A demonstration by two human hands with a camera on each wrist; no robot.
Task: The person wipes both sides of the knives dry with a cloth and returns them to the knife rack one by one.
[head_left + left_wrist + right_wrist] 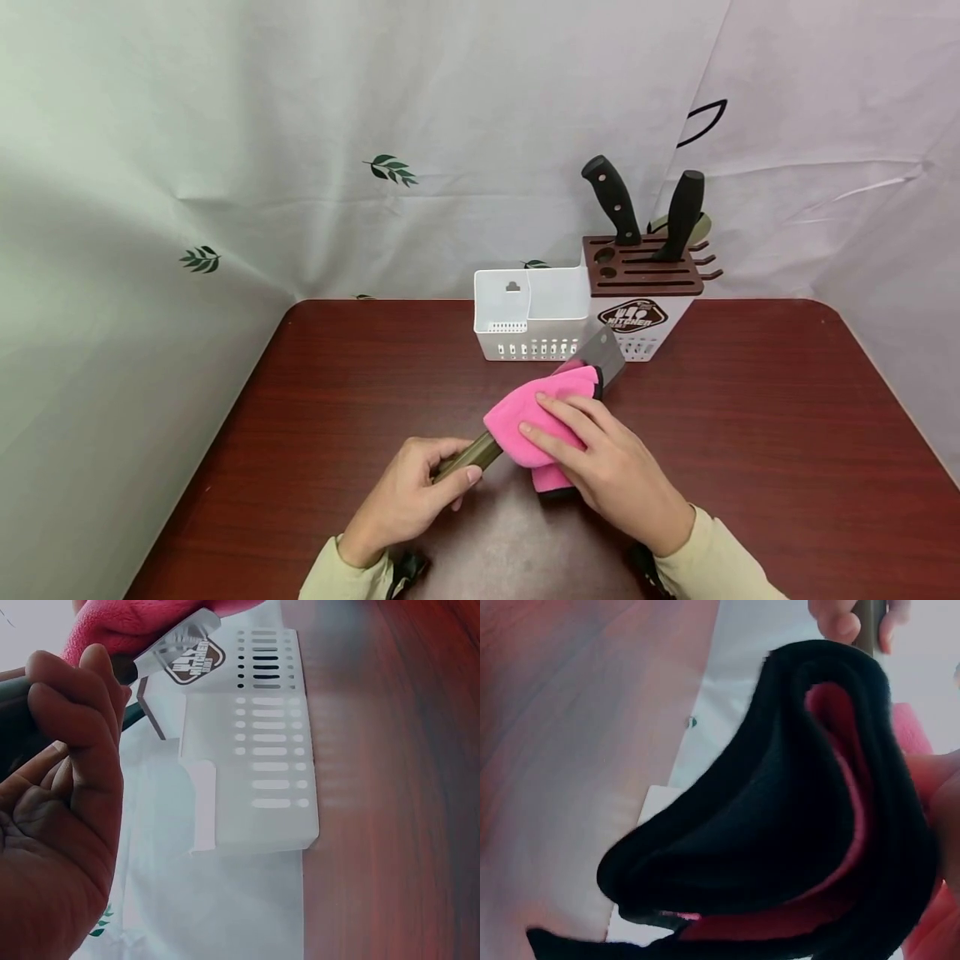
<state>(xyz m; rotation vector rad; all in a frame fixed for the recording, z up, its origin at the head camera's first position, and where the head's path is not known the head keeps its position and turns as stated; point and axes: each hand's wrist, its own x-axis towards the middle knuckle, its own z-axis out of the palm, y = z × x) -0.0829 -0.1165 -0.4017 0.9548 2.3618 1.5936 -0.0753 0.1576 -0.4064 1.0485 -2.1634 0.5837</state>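
Observation:
My left hand [412, 492] grips the olive-coloured handle [480, 452] of a cleaver, which slants up to the right above the table. A pink cloth [521, 417] with black edging is folded over the blade. My right hand [611, 471] holds the cloth against the blade, fingers on top; its thumb is hidden in the head view. Beyond the cloth the bare blade end [607, 357] sticks out in front of the knife holder. In the left wrist view the blade [180, 641] shows past the curled fingers. The cloth's dark edge [727, 832] fills much of the right wrist view.
At the back of the dark red table [360, 392] stands a white knife holder [660, 321] with a brown slotted top. Two black-handled knives [617, 200] are in its slots, and hooks stick out on its right. A white perforated basket [532, 321] joins its left side. White curtain hangs behind.

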